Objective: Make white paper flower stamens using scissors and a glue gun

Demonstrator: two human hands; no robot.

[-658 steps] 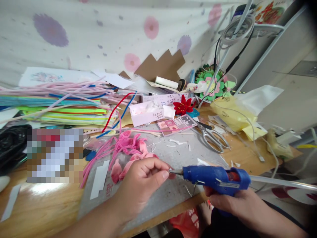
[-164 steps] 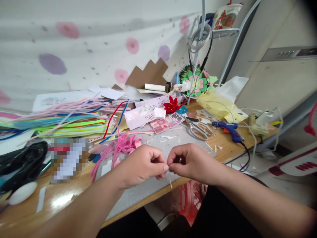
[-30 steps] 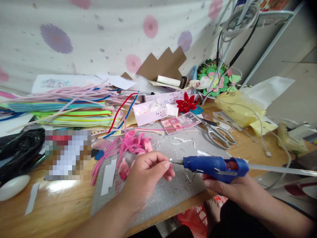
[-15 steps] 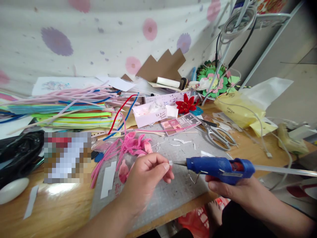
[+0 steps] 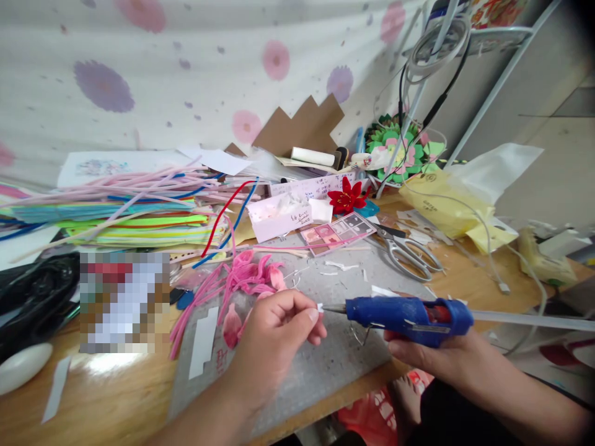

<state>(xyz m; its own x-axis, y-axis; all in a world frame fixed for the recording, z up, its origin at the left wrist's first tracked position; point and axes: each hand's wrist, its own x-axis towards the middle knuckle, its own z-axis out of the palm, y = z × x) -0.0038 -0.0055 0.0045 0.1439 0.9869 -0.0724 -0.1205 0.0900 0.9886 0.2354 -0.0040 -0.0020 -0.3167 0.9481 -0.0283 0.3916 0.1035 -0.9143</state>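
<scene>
Glue gun is off the tabletop now: right hand grips it by the front edge, nozzle at the white scrap the left hand's fingers pinch. Both hands tied up.

Two hands, one glue gun, one pair scissors, one red flower, one grey mat
</scene>
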